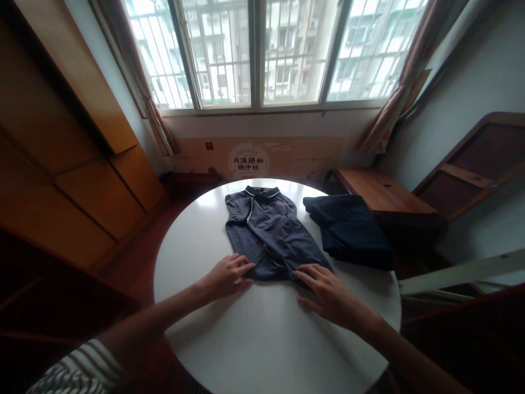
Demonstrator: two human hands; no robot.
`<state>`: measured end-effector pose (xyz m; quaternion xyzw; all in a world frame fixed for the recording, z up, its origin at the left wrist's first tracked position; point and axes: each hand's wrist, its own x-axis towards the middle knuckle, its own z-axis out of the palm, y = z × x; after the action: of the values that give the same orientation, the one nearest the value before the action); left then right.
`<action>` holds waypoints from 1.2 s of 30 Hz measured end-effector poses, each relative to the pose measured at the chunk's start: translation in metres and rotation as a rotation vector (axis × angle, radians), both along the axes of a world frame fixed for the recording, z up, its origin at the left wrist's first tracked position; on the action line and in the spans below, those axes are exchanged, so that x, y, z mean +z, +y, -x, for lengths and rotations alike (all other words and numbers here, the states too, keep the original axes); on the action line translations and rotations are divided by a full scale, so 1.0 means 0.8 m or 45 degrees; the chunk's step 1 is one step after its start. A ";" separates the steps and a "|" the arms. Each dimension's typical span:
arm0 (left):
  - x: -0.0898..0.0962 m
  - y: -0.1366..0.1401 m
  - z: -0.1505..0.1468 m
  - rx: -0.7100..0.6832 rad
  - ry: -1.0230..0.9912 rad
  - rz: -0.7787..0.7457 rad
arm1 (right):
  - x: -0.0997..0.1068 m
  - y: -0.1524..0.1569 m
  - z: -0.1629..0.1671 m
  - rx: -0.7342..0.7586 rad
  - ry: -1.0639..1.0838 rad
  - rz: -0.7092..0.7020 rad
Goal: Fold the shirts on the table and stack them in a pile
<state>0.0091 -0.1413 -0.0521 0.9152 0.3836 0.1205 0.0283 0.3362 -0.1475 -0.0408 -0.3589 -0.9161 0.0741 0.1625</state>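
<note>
A dark grey polo shirt (274, 224) lies on the round white table (262, 339), its collar at the far end and its sides folded inward. White piping edges the collar and one sleeve. My left hand (227, 276) has the near left corner of the hem between fingers and thumb. Over the near right corner, my right hand (324, 290) rests its fingers on the cloth, with the thumb apart from them, near the tabletop. What lies under the right fingertips is hidden. Right of the shirt sits a folded dark navy garment (353, 230).
Behind the table stands a wooden bench or low table (385, 189) at the right. A printed cardboard panel (295, 156) leans below the barred window (287, 54). Wooden cabinets (61, 164) line the left side. A pale rail (455, 273) runs near the table's right edge.
</note>
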 end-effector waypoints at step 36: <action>0.027 -0.075 0.092 0.161 -0.683 0.253 | 0.015 -0.051 -0.024 0.313 0.426 0.371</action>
<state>-0.0648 -0.2013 -0.0305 0.8175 0.4287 0.3216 0.2107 0.3554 -0.1882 -0.0291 -0.2471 -0.8929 0.2831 0.2480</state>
